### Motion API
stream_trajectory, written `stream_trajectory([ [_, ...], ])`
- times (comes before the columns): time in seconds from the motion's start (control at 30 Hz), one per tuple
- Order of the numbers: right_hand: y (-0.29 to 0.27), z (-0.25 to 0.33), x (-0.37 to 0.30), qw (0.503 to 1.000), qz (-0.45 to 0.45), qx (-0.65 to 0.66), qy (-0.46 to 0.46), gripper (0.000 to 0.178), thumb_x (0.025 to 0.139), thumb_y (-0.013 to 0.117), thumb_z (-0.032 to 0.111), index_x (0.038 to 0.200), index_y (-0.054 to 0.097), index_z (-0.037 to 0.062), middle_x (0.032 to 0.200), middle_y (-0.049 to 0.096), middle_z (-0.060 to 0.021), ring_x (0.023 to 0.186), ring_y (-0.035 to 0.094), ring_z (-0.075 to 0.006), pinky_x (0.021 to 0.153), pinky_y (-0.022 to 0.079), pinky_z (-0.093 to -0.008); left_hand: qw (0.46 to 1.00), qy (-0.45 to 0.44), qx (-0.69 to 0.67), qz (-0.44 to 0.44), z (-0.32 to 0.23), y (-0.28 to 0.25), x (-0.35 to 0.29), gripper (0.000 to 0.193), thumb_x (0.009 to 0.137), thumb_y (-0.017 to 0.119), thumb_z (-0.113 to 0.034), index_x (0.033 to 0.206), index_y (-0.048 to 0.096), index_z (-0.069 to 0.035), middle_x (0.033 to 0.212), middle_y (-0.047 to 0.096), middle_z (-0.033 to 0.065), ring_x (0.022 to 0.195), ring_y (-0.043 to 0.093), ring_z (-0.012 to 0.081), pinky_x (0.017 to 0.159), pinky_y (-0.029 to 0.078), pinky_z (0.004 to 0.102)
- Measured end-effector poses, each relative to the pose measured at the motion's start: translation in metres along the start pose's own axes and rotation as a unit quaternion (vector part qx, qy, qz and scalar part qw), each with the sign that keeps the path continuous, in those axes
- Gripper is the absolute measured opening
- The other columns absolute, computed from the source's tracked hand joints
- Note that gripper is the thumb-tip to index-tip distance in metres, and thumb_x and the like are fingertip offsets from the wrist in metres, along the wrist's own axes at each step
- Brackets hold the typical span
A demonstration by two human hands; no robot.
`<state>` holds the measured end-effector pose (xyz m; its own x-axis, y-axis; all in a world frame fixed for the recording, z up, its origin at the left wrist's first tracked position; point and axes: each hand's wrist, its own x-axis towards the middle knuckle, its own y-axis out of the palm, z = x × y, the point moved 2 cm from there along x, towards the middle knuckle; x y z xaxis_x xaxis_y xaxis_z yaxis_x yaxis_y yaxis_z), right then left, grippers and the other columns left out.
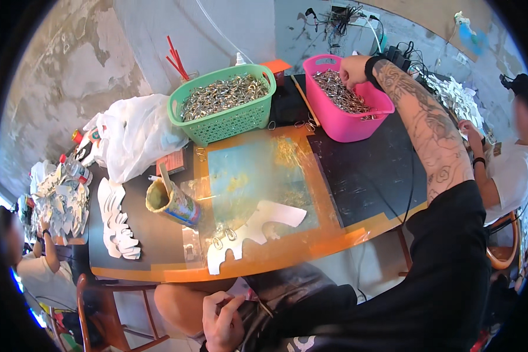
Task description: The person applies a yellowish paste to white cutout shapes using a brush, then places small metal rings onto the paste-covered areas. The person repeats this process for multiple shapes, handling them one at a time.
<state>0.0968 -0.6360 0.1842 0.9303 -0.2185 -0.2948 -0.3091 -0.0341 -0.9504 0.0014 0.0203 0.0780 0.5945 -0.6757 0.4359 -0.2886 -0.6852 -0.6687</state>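
Metal pieces [339, 101] under right grip [354, 71]

Right hand [352, 71]: reaches into the pink basket [349, 128] at the far right, fingertips down at the metal clasps [340, 97]; grip unclear.
Left hand [223, 325]: above the lap, near side, fingers bent; grip unclear.
Green basket [229, 122]: far middle, left of the pink one, heaped with metal pieces [224, 97].
White cutout [255, 226]: near edge of the table [364, 173], two rings [218, 242] on its left part.
Can [185, 210]: left of the cutout, a stick [165, 178] standing in it.
White stack [116, 220]: farther left.
Plastic bag [138, 141]: far left, beside the green basket.
Other people: one at left [44, 276], one at right [507, 176].
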Motion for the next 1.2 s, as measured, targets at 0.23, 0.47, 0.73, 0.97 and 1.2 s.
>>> stream_trajectory([
  [0.23,0.027,0.005,0.037,0.992,-0.071,-0.108,0.009,0.021,0.065,0.087,0.015,0.084,0.080,0.0115,0.080,0.075,-0.0132,0.082,0.074,-0.0323,0.072,0.056,-0.0469,0.999,-0.015,0.012,0.046,0.002,0.016,0.014,0.033,0.083,0.069,0.011,0.115,0.068,0.000,0.113,0.066,0.0209,0.101,0.066,0.0397,0.087,0.055,0.0428],
  [0.47,0.029,0.024,0.032,0.987,-0.065,-0.144,-0.015,0.019,0.071,0.082,0.019,0.087,0.077,0.0105,0.084,0.075,-0.0150,0.087,0.072,-0.0374,0.076,0.056,-0.0498,0.997,0.025,-0.004,0.078,0.001,0.031,0.029,0.033,0.084,0.074,0.005,0.115,0.067,-0.004,0.113,0.067,0.0145,0.097,0.066,0.0341,0.084,0.054,0.0424],
  [0.73,0.014,0.002,0.008,0.990,-0.134,-0.052,-0.013,0.020,0.071,0.078,0.021,0.081,0.071,0.0052,0.078,0.071,-0.0157,0.081,0.070,-0.0384,0.072,0.054,-0.0494,0.996,0.025,-0.006,0.084,0.019,0.027,0.024,0.032,0.083,0.076,0.003,0.113,0.068,-0.003,0.109,0.068,0.0144,0.097,0.066,0.0342,0.083,0.054,0.0422],
  [0.97,-0.051,0.102,-0.040,0.955,-0.247,0.130,-0.105,0.014,0.080,0.073,0.011,0.087,0.069,-0.0002,0.070,0.065,-0.0077,0.069,0.065,-0.0171,0.065,0.051,-0.0327,0.996,0.037,0.023,0.083,0.040,0.026,0.007,0.039,0.076,0.076,0.002,0.114,0.069,-0.006,0.113,0.068,0.0107,0.087,0.067,0.0282,0.074,0.053,0.0383],
  [1.2,-0.002,0.297,-0.080,0.911,-0.152,0.260,-0.282,0.012,0.086,0.077,0.006,0.094,0.072,-0.0015,0.079,0.072,-0.0089,0.075,0.069,-0.0158,0.071,0.055,-0.0294,0.984,0.113,0.021,0.132,0.017,0.038,0.031,0.041,0.078,0.076,-0.007,0.118,0.068,-0.004,0.122,0.064,0.0135,0.104,0.066,0.0292,0.089,0.052,0.0406],
])
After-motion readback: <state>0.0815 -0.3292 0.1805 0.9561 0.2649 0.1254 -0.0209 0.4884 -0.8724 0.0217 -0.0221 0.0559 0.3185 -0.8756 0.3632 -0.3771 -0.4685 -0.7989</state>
